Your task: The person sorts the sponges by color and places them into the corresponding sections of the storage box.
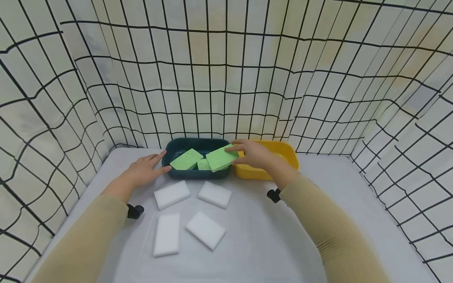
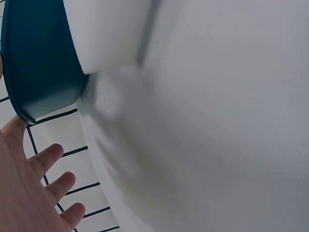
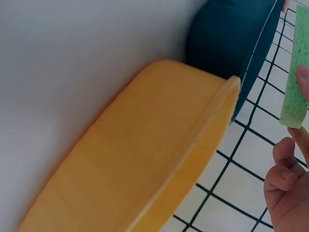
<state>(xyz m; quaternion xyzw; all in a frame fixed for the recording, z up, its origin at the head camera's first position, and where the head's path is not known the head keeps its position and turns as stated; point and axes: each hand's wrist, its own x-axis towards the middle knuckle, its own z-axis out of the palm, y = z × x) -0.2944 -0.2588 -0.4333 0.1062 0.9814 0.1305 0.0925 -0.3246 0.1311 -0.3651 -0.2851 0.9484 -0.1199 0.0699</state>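
Note:
My right hand pinches a green sponge between thumb and fingers, above the right end of a dark teal bin. More green sponges lie inside that bin, partly covered by the held one. In the right wrist view the held sponge is raised beyond the bin rims. My left hand rests against the teal bin's left end, with thumb and index finger touching it. The other fingers are spread in the left wrist view.
A yellow bin stands right beside the teal one. Several white sponge blocks lie on the white table in front of the bins. Black wire grid over pale cloth walls the back and both sides.

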